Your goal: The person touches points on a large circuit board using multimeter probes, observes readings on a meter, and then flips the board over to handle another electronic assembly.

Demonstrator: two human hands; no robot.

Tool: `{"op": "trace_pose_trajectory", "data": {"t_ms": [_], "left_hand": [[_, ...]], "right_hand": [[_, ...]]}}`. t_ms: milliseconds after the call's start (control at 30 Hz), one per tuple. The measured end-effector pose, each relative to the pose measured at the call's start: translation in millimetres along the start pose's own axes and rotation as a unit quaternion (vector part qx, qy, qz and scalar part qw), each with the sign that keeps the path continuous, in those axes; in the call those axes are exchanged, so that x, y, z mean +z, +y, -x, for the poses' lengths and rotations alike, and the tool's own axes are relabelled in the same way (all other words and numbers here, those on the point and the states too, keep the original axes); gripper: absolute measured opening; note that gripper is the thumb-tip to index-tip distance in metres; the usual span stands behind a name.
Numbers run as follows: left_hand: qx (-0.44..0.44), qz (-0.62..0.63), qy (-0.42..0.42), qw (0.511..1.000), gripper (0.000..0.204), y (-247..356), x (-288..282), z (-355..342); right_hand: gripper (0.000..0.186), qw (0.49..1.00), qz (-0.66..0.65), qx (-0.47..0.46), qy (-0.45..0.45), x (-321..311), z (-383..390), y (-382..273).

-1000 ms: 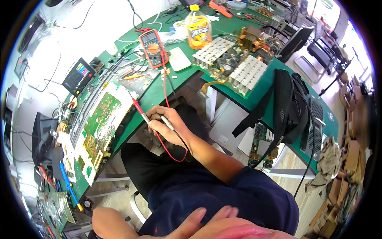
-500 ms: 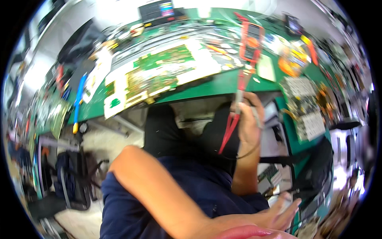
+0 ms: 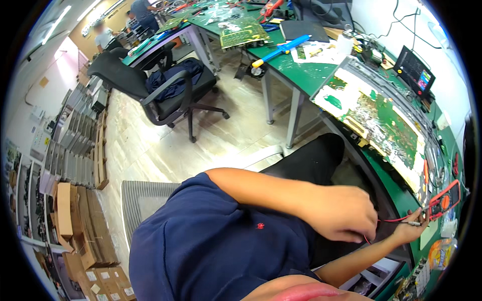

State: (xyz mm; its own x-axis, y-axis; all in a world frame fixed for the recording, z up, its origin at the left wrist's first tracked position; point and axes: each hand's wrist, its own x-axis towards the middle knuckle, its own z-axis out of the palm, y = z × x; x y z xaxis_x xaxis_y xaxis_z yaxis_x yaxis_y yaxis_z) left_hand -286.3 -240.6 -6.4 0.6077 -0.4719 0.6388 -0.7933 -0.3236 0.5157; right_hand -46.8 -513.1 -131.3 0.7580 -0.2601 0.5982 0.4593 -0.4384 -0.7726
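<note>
My right hand (image 3: pixel 409 229) is closed around the test leads beside the bench edge, a slim grey-and-dark test probe (image 3: pixel 412 223) lying across its fingers. From there a red test lead (image 3: pixel 389 220) runs to my left hand (image 3: pixel 346 214), whose fingers are curled in over my lap; a bit of red shows again just below them. The fingertips are partly hidden. Just beyond my right hand, a red-framed multimeter (image 3: pixel 445 202) sits on the green bench. A large green-and-white circuit board (image 3: pixel 384 128) lies along the bench.
A black office chair (image 3: pixel 175 93) with dark cloth on its seat stands on the pale floor. A blue-and-yellow tool (image 3: pixel 282 50) lies near the bench's corner. Cardboard boxes (image 3: pixel 83 226) are stacked at left. A small screen (image 3: pixel 415 71) stands behind the board. People are in the far background.
The view has swung left, showing the chair and boxes. My left hand, earlier open with spread fingers at lower right, is now curled by the red lead. My right hand still holds the leads.
</note>
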Motion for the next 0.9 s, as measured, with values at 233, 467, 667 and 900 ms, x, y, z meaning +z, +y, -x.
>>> {"op": "trace_pose_trajectory", "data": {"t_ms": [233,467,667,900], "left_hand": [[-0.071,0.330,0.163,0.927,0.036,17.2,-48.7,-1.1],[0.045,0.221,0.257,0.940,0.091,13.2,-65.9,-3.3],[0.170,0.112,0.381,0.902,0.105,27.4,-85.8,14.1],[0.176,0.073,0.395,0.899,0.099,43.6,-87.8,9.5]], "right_hand": [[0.036,0.998,-0.021,-0.043,-0.043,-7.2,-11.9,31.6],[0.035,0.997,-0.007,-0.058,-0.056,-2.9,-12.9,13.7],[0.031,0.999,-0.031,-0.021,-0.017,3.4,-1.5,-19.4],[0.028,0.998,-0.038,-0.052,-0.009,6.0,2.1,-26.3]]}}
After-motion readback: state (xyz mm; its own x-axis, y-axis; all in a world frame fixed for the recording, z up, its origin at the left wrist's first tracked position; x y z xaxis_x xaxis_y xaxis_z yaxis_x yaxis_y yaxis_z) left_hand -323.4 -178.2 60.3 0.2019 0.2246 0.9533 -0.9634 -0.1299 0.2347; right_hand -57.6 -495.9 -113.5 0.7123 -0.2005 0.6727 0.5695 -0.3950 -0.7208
